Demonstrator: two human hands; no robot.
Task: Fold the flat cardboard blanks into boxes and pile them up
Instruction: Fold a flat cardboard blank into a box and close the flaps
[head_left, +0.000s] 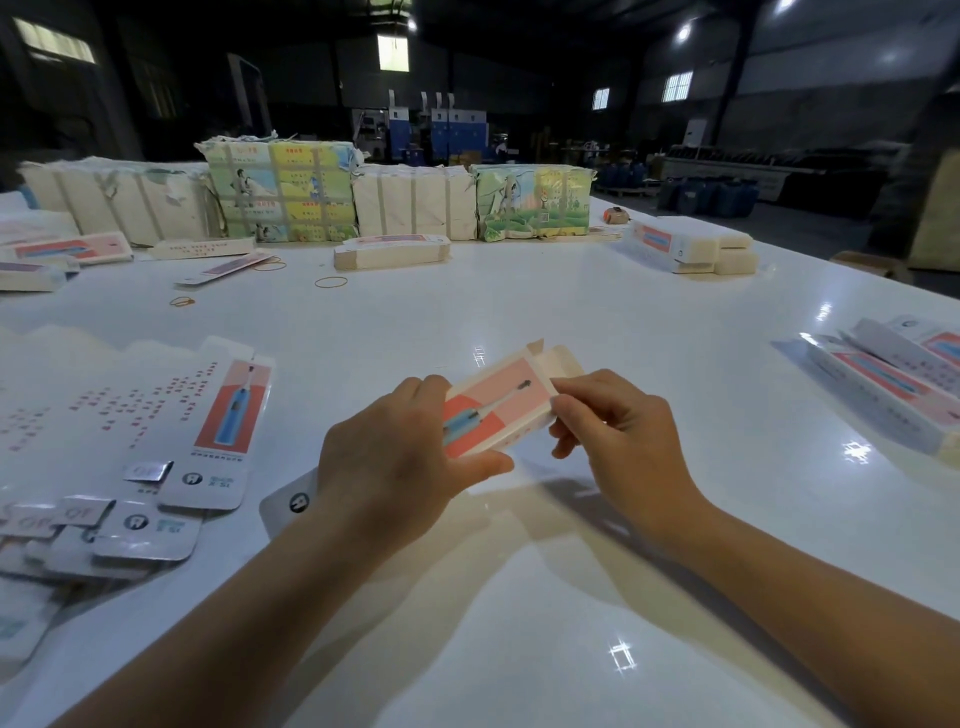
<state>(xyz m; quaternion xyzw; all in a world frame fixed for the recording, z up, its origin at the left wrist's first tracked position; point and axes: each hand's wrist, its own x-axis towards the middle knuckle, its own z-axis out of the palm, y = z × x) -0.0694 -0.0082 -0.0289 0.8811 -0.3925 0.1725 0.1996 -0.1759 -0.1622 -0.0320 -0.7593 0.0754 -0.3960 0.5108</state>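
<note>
Pink-and-white cardboard blank (498, 402), printed with a toothbrush, is held above the glossy white table (597, 545) by both hands. Left hand (395, 467) fingers curl around its near end, thumb underneath. Right hand (618, 426) pinches its far edge between thumb and fingertips. Left of the blank lie fanned flat blanks (156, 441). Right of it lie folded boxes (893, 379). Beyond it stand wrapped bundles (280, 192).
</note>
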